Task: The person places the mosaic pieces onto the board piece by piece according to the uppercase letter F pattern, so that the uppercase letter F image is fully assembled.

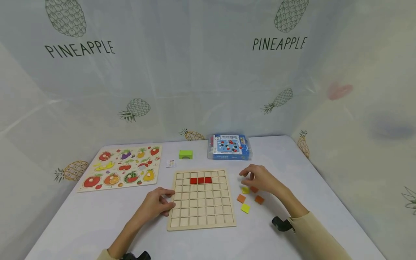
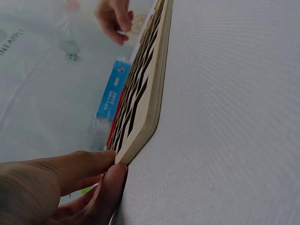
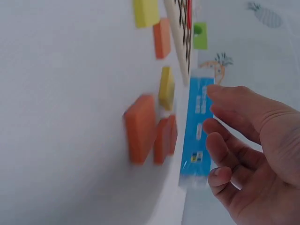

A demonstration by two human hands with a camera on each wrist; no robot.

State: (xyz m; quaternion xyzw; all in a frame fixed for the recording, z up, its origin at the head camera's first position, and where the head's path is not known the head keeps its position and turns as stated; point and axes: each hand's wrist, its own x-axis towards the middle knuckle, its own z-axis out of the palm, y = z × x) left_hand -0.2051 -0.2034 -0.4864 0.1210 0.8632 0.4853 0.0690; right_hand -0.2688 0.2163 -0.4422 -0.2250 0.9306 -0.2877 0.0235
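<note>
A pale wooden grid board (image 1: 201, 228) lies flat on the table, with three red square tiles (image 1: 200, 180) side by side in one of its upper rows. My left hand (image 1: 156, 204) holds the board's left edge between thumb and fingers; the left wrist view shows the fingertips at its rim. To the board's right, my right hand (image 1: 260, 177) hovers with loosely bent fingers and nothing visible in them. Below it several loose tiles lie on the table, among them a yellow tile (image 1: 245, 208) and an orange tile (image 1: 259, 199).
At the back left lies a fruit puzzle board (image 1: 118, 168). Behind the grid board are a green arch block (image 1: 186, 154), a small printed card (image 1: 171, 163) and a clear case with a blue label (image 1: 229, 147). A pineapple-print curtain (image 1: 201, 90) hangs behind the table.
</note>
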